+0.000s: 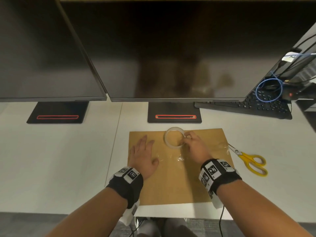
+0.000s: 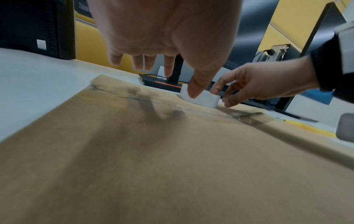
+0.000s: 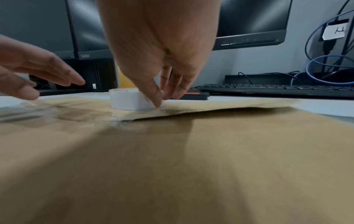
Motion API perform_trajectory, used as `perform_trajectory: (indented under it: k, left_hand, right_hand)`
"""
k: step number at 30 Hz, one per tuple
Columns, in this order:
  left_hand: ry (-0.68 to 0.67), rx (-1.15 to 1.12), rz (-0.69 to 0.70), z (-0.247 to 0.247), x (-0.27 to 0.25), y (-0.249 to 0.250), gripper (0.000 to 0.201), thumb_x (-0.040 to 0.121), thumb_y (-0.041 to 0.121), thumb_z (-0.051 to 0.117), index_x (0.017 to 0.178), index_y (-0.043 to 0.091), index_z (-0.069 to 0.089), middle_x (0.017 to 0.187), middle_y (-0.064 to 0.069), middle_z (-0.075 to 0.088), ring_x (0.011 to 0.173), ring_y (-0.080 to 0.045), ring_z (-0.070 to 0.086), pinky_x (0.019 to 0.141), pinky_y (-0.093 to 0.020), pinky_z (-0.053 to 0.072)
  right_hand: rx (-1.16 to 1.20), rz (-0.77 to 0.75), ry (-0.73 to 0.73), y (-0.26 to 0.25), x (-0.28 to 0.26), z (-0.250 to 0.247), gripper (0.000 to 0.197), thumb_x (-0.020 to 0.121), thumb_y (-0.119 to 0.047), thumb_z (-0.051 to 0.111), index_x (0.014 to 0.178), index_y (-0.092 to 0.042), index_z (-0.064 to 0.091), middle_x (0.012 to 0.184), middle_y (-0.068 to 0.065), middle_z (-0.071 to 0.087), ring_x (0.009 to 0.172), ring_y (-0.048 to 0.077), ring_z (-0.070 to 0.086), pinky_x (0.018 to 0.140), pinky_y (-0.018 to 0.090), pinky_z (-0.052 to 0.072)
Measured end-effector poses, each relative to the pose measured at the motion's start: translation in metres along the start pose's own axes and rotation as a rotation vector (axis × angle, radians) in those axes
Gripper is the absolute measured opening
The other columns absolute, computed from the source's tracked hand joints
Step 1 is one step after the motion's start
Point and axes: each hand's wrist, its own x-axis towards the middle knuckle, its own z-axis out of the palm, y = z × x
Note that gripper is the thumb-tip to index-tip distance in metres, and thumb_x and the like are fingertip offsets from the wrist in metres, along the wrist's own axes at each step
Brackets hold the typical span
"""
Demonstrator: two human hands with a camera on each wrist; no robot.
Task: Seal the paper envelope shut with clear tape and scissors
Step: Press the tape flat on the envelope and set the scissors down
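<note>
The flat brown paper envelope (image 1: 179, 175) lies near on the desk. The right hand (image 1: 195, 147) pinches the clear tape roll (image 1: 174, 136) on its far flap; the left hand (image 1: 143, 156) hovers, fingers spread. Next, probably, lifting the roll and peeling tape.

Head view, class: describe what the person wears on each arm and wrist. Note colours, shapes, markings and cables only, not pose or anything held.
Both forearms are bare, with no sleeves. The left wrist and right wrist each carry a wide black fabric band. On each band sit white blocks printed with square black-and-white coded markers. A white housing hangs beneath each band, and a thin black cable trails down from the right one.
</note>
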Motion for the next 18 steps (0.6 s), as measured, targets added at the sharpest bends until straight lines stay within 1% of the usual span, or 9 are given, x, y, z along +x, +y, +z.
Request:
perform_trajectory:
  k: [2,5,7,10,12,14,15,16,18]
  left_hand:
    - [-0.001,-0.015,0.014,-0.003,0.000,0.002,0.062,0.091,0.036,0.049,0.147,0.026,0.024,0.161,-0.003,0.006,0.148,-0.022,0.007,0.120,-0.043,0.010]
    - [0.026,-0.053,0.054,-0.008,0.000,0.007,0.054,0.092,0.029,0.049,0.144,0.025,0.033,0.160,-0.002,0.013,0.146,-0.021,0.015,0.119,-0.041,0.015]
    - [0.067,-0.145,0.055,-0.011,0.002,0.012,0.050,0.091,0.025,0.052,0.140,0.025,0.039,0.156,0.000,0.024,0.143,-0.021,0.025,0.118,-0.039,0.021]
    - [0.166,-0.385,0.047,-0.014,0.011,0.022,0.053,0.087,0.017,0.058,0.138,0.019,0.041,0.148,-0.002,0.037,0.138,-0.022,0.036,0.114,-0.037,0.031]
    - [0.188,-0.487,0.072,-0.020,0.019,0.028,0.070,0.084,0.009,0.061,0.145,0.021,0.030,0.155,-0.002,0.027,0.143,-0.021,0.026,0.117,-0.035,0.026]
    - [0.138,-0.441,0.168,-0.032,0.026,0.033,0.081,0.082,0.007,0.063,0.149,0.028,0.022,0.161,0.002,0.012,0.147,-0.018,0.013,0.118,-0.035,0.019]
    - [0.120,-0.377,0.241,-0.038,0.031,0.036,0.078,0.082,0.009,0.063,0.148,0.030,0.027,0.161,0.004,0.013,0.148,-0.017,0.010,0.120,-0.038,0.016]
    - [0.117,-0.311,0.304,-0.043,0.034,0.038,0.068,0.083,0.013,0.064,0.143,0.030,0.036,0.159,0.005,0.019,0.148,-0.018,0.009,0.121,-0.043,0.014]
    - [0.138,-0.216,0.355,-0.051,0.040,0.041,0.042,0.085,0.022,0.064,0.126,0.029,0.056,0.153,0.008,0.034,0.148,-0.017,0.012,0.120,-0.046,0.007]
  right_hand:
    - [-0.023,-0.023,-0.009,0.003,0.002,-0.003,0.034,0.081,0.002,0.060,0.107,-0.018,0.067,0.136,0.001,0.043,0.122,0.022,0.045,0.101,0.029,0.041]
    - [0.027,-0.045,0.024,0.003,0.002,-0.008,0.019,0.087,-0.008,0.059,0.102,-0.014,0.069,0.125,0.001,0.048,0.111,0.019,0.051,0.095,0.024,0.041]
    - [0.176,-0.003,0.077,0.001,0.002,-0.011,0.014,0.087,-0.010,0.062,0.098,-0.013,0.070,0.114,-0.002,0.048,0.101,0.015,0.054,0.092,0.020,0.039]
    - [0.512,0.076,0.112,-0.007,0.002,-0.018,0.013,0.082,-0.012,0.070,0.095,-0.010,0.071,0.103,-0.002,0.053,0.091,0.015,0.057,0.089,0.021,0.042]
    - [0.621,0.052,0.051,-0.011,-0.001,-0.025,0.012,0.080,-0.014,0.073,0.092,-0.015,0.070,0.097,0.000,0.058,0.085,0.011,0.057,0.083,0.018,0.043]
    - [0.681,0.009,-0.021,-0.014,-0.005,-0.033,0.011,0.080,-0.015,0.074,0.088,-0.020,0.068,0.090,0.000,0.060,0.079,0.008,0.057,0.077,0.013,0.044]
    - [0.704,-0.018,-0.037,-0.014,-0.006,-0.038,0.012,0.079,-0.014,0.074,0.087,-0.021,0.068,0.087,-0.001,0.061,0.077,0.007,0.057,0.077,0.012,0.045]
    - [0.718,-0.036,-0.042,-0.013,-0.007,-0.042,0.015,0.079,-0.013,0.074,0.085,-0.024,0.067,0.085,-0.001,0.061,0.076,0.006,0.057,0.077,0.011,0.045]
    - [0.763,-0.027,-0.034,-0.010,-0.011,-0.050,0.020,0.079,-0.011,0.074,0.087,-0.028,0.066,0.087,-0.003,0.064,0.077,0.005,0.059,0.076,0.011,0.046]
